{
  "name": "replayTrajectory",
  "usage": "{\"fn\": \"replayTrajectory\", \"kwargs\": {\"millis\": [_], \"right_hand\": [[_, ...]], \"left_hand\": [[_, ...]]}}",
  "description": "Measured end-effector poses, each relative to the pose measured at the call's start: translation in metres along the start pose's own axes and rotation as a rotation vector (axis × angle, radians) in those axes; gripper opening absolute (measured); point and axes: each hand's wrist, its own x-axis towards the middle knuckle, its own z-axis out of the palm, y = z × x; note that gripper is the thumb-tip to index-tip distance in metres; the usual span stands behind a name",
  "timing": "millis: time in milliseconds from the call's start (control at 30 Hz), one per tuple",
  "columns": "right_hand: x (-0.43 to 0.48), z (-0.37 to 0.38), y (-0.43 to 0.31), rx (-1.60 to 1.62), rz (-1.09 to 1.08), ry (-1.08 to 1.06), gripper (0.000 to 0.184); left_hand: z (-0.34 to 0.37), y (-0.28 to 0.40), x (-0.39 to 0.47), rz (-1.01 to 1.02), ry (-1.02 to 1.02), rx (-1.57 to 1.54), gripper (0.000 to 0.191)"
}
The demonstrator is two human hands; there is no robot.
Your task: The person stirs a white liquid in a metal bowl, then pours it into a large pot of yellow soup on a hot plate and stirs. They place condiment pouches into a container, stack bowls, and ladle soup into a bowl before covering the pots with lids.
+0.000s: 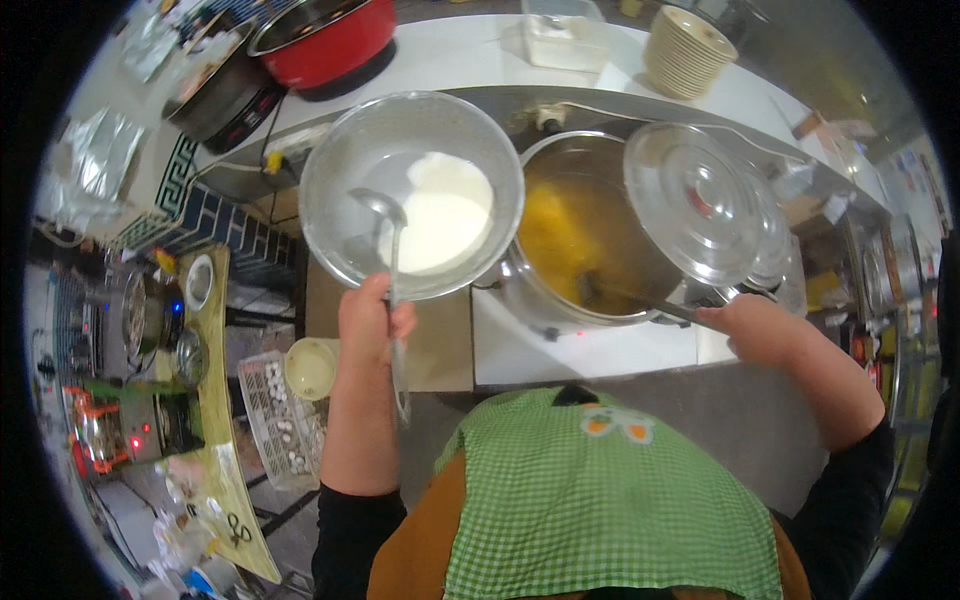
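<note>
My left hand [369, 315] grips the near rim of a large metal bowl [341, 161], with the handle of a metal ladle [395, 262] held against it. White liquid [446, 217] lies in the tilted bowl, and the ladle's cup rests inside. To the right stands a big steel pot [525, 274] of yellowish-brown liquid [570, 232]. My right hand [750, 326] is closed around the handle of a long utensil [645, 300], whose head dips into the pot. What kind of utensil it is cannot be told. The bowl's right side overlaps the pot's left rim.
A clear lid [694, 199] leans over the pot's right side. Behind, a white counter [465, 45] carries a red pot [330, 45], a plastic container [562, 41] and stacked bowls [682, 56]. A plastic crate [262, 420] with a pale bowl [310, 367] stands at lower left.
</note>
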Motion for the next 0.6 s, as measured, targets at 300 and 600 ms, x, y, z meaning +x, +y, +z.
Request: {"fn": "replayTrajectory", "kwargs": {"millis": [300, 600], "right_hand": [[0.109, 0.051, -0.041, 0.020, -0.030, 0.120, 0.046], [0.159, 0.072, -0.030, -0.130, 0.202, 0.345, 0.034]], "left_hand": [[-0.044, 0.007, -0.023, -0.007, 0.147, 0.000, 0.015], [-0.067, 0.009, -0.022, 0.036, 0.125, -0.080, 0.019]]}}
